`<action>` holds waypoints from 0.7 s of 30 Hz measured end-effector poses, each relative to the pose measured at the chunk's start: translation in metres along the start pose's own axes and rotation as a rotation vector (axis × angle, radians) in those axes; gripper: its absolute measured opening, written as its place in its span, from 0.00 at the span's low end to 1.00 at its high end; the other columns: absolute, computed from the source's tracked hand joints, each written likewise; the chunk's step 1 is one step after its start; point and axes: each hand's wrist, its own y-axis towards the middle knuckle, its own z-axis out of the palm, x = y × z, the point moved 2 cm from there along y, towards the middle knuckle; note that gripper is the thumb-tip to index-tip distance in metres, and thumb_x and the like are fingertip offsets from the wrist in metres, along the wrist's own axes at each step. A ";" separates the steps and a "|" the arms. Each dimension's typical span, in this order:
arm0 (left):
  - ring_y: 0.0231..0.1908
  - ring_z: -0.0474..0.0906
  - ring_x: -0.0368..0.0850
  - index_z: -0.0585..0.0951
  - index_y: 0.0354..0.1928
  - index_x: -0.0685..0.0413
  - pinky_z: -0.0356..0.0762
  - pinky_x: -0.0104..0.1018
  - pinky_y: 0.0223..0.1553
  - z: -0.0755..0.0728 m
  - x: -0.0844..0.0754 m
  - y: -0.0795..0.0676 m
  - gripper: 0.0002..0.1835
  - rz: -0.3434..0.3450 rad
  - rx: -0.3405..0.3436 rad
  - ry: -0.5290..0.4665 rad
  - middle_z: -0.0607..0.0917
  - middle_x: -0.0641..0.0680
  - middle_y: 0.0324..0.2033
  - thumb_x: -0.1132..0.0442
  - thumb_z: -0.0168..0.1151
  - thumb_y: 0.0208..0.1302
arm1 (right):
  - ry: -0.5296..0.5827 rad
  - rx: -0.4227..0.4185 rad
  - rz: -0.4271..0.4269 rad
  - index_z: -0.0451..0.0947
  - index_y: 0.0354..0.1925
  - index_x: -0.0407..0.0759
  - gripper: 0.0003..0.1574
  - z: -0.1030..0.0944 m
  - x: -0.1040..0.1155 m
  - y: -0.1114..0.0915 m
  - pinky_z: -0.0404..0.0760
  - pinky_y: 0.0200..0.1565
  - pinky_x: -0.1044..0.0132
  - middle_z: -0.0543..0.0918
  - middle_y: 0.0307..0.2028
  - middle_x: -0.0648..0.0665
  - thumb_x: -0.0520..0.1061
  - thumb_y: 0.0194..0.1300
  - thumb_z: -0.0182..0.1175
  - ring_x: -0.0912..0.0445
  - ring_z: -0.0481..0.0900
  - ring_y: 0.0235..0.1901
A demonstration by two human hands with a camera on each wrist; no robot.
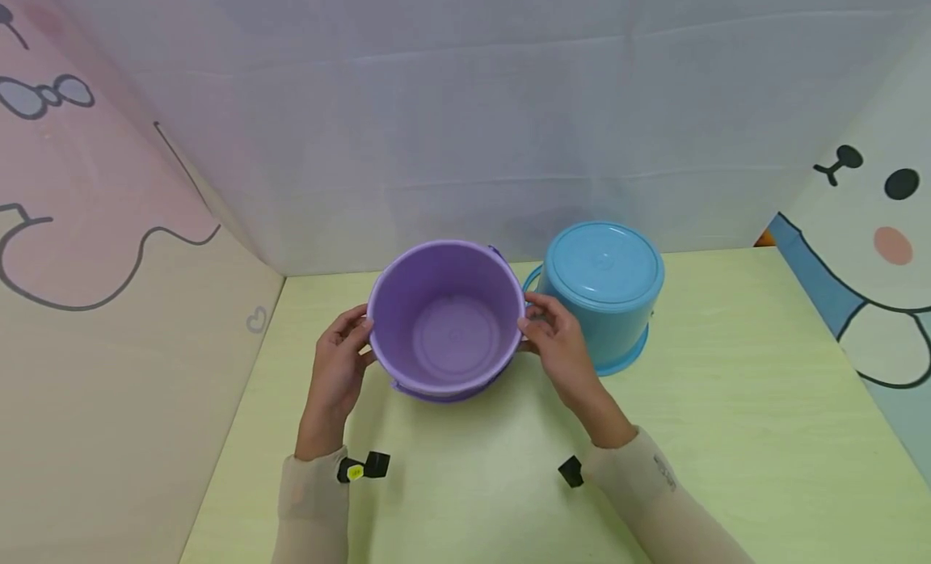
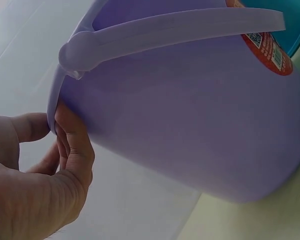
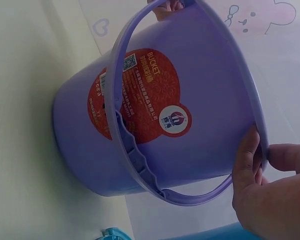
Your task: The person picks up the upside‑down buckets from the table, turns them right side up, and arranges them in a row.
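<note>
Head view: a purple bucket [image 1: 456, 335] sits btwn the two hands near the far edge of a pale desk [image 1: 451, 483]. L hand [image 1: 337, 378] grips the rim's left side, R hand [image 1: 566, 358] its right side, so neither is nearer: both touch. From the L fingers the bucket lies to the right; from the R fingers, to the left. Its mouth faces up & toward the person, w/ the base-to-rim axis apparently tilted that way; can't tell if the base touches the desk. Just right of it, a blue bucket [image 1: 604, 281] stands upside down, base up, w/ the R hand the nearer one; whether those fingers touch it is unclear. L wrist view: thumb on the mouth side of the rim, fingers curled behind it on the outer wall, i.e. a pinch on the lip. The handle [image 2: 180, 35] pivots close by & runs across the outer wall; a bit of blue bucket shows in the top corner. R wrist view: same pinch, thumb & fingers either side of the lip; the wall slants away from them toward the base, w/ the handle hanging across a red label [image 3: 157, 90]. Parts of the blue bucket show along the bottom.
</note>
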 end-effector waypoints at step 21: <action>0.36 0.78 0.43 0.69 0.56 0.70 0.80 0.32 0.33 -0.003 0.002 0.015 0.20 -0.060 -0.064 -0.086 0.76 0.57 0.43 0.66 0.55 0.66 | 0.001 -0.020 0.044 0.65 0.61 0.35 0.23 0.007 0.001 0.029 0.81 0.36 0.64 0.68 0.43 0.40 0.34 0.67 0.50 0.52 0.74 0.35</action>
